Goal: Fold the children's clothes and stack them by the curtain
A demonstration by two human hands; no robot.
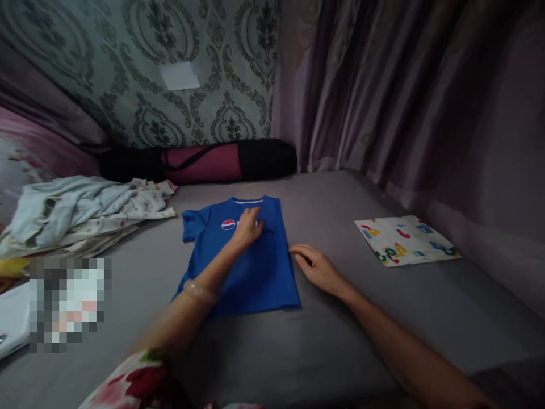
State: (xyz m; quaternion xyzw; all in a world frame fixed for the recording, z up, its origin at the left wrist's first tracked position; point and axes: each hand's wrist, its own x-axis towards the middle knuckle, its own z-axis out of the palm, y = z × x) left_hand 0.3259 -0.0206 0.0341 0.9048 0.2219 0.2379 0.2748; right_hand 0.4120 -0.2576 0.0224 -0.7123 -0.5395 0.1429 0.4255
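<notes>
A blue T-shirt (242, 272) with a round red, white and blue logo lies front up on the grey bed sheet. Its right side is folded inward, leaving a straight edge, while the sleeve on the left sticks out. My left hand (249, 228) rests on the chest of the shirt, covering part of the print, its fingers loosely bent and apart. Beside the right edge is my right hand (318, 271), fingers stretched out with the thumb apart and the tips close to the fabric. Neither hand grips anything that I can see.
A folded white cloth with colourful letters (404, 241) lies at the right. Heaped clothes (85, 204) are on the left, near a white object (15, 318) and a pixelated patch. A black and maroon long bag (204, 162) lies along the wall; purple curtains (323, 85) hang at right.
</notes>
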